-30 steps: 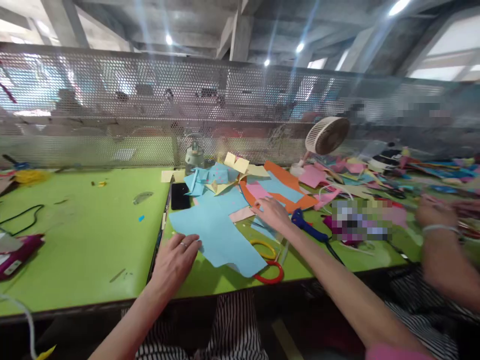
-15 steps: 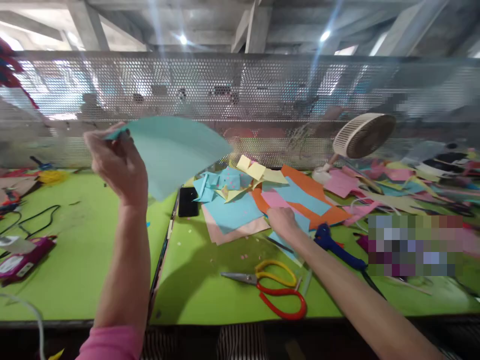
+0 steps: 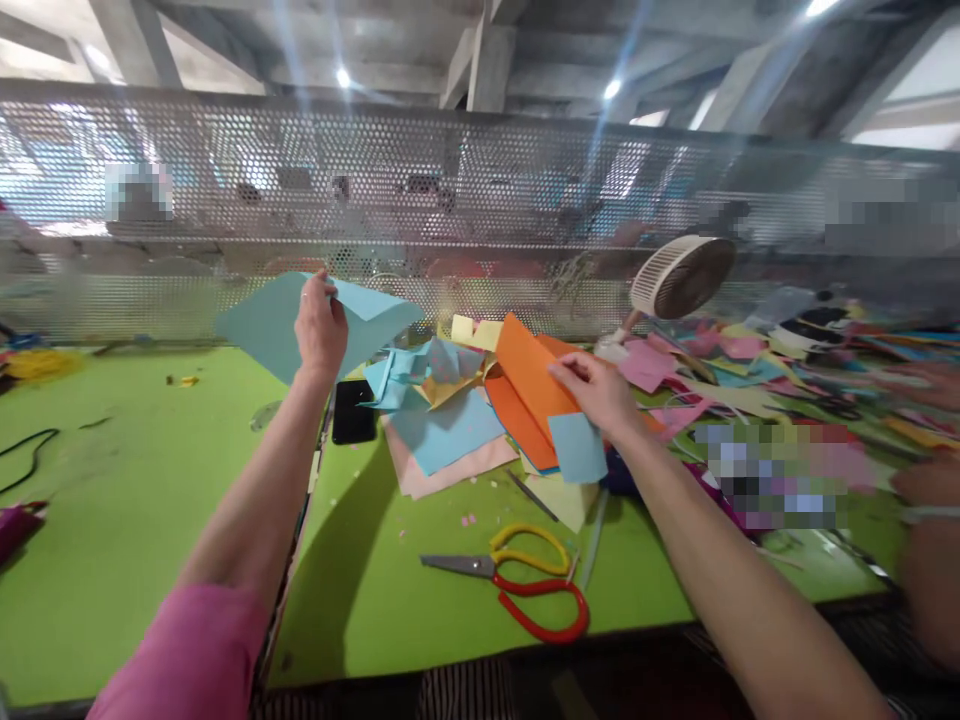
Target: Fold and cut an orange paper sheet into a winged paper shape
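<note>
My left hand pinches a light blue sheet of paper by its upper part, raised above the table. The sheet bends and spreads out on both sides of the hand. On the right, my right hand grips the edge of an orange sheet of paper, lifted at a slant from the pile. A small light blue piece of paper hangs just below that hand; whether the fingers hold it too, I cannot tell. Folded blue paper pieces and a flat blue sheet lie between the hands.
Scissors with yellow and red handles lie near the front edge. A black phone rests beside the table seam. A small fan stands at the back right, by pink paper scraps. Another person's arm is at far right.
My left hand has moved right with the blue sheet. My right hand has risen from the pile and lifted the orange sheet. Another person's arm has appeared at far right.
</note>
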The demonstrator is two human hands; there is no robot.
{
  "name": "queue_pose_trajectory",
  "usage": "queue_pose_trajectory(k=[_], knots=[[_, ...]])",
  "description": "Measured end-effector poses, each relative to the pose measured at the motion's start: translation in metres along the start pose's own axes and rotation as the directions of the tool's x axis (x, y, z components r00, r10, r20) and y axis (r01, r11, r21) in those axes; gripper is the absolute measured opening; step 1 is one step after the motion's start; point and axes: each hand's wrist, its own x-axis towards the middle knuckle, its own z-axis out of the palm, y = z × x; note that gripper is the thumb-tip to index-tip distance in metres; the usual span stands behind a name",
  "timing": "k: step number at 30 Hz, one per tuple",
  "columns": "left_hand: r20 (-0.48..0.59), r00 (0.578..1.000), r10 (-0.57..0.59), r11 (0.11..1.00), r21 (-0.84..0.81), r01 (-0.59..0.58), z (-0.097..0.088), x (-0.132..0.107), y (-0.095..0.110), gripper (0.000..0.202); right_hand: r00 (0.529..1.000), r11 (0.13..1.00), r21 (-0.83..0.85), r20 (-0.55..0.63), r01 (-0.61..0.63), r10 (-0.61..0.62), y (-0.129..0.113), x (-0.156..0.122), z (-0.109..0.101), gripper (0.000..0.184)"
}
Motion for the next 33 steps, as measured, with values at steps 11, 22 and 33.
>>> queue_pose_trajectory(k=[11,22,33], knots=[[0.144,0.989,0.037,0.998,0.053,-0.045,0.019,0.000,0.013,0.022,0.847,0.979,-0.048,-0.494,0.199,-0.197,-0.021,-0.049,-0.030,0.028],[0.561,0.820,-0.110,0.930,0.349,-0.114,-0.004,-0.092,-0.001,0.024,0.435,0.433,-0.086,0.003,0.897,-0.900,-0.103,-0.147,0.012,0.013],[0.883,0.464,0.073,0.972,0.041,-0.232,-0.078,-0.118,0.050,0.037,0.597,0.598,0.023,0.037,0.801,-0.801,-0.105,-0.182,0.021,0.020]])
